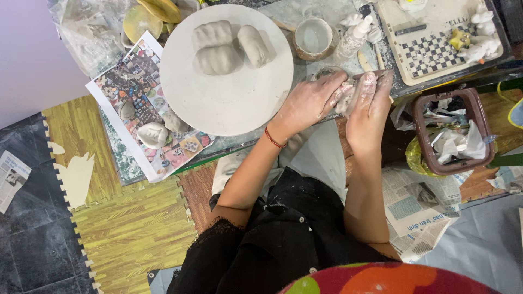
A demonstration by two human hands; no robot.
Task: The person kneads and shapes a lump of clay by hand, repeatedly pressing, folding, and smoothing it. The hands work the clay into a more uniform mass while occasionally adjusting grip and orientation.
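The floor [131,228] shows yellow-green foam mats beside dark tiles, with newspaper [419,209] spread on the right. Above it the worktop [321,11] runs across the top, smeared with pale slip. A round grey board [218,103] sits on it, carrying three clay blocks [226,46] pressed close together near its far edge. A printed sheet [136,87] lies under the board's left side, with a small pale clay figure [152,134] on it. At the right, a cream tray [430,41] with a checkered patch holds white figures, and a brown bin [449,133] stuffed with crumpled paper stands below it. A small cup [313,38] of cloudy water and a white bottle [354,35] sit between board and tray.

Both hands meet at the worktop's near edge, right of the board. The left hand [308,103] and right hand [370,103], both clay-coated, are curled around a small clay lump [345,98], gripping it between them; it is mostly hidden by the fingers.
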